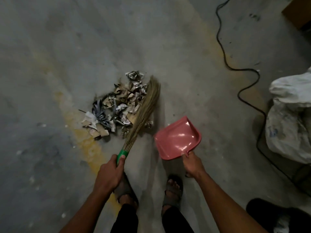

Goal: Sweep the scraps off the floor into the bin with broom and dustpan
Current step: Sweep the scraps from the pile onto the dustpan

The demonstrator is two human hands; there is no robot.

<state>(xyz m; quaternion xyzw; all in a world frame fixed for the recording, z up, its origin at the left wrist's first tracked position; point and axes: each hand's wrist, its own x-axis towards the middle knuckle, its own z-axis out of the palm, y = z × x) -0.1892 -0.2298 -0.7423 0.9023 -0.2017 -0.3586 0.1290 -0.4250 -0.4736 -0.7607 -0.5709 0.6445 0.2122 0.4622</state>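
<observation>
A heap of paper and cardboard scraps lies on the grey concrete floor ahead of me. My left hand grips the green handle of a straw broom, whose bristles lie along the right side of the heap. My right hand holds the handle of a pink dustpan, which hangs empty just right of the broom, its mouth toward the heap. A black bin shows at the bottom right corner, mostly cut off.
A black cable snakes across the floor on the right. White sacks are piled at the right edge and a cardboard box sits at the top right. My sandalled feet stand below the hands. A faded yellow line crosses the floor.
</observation>
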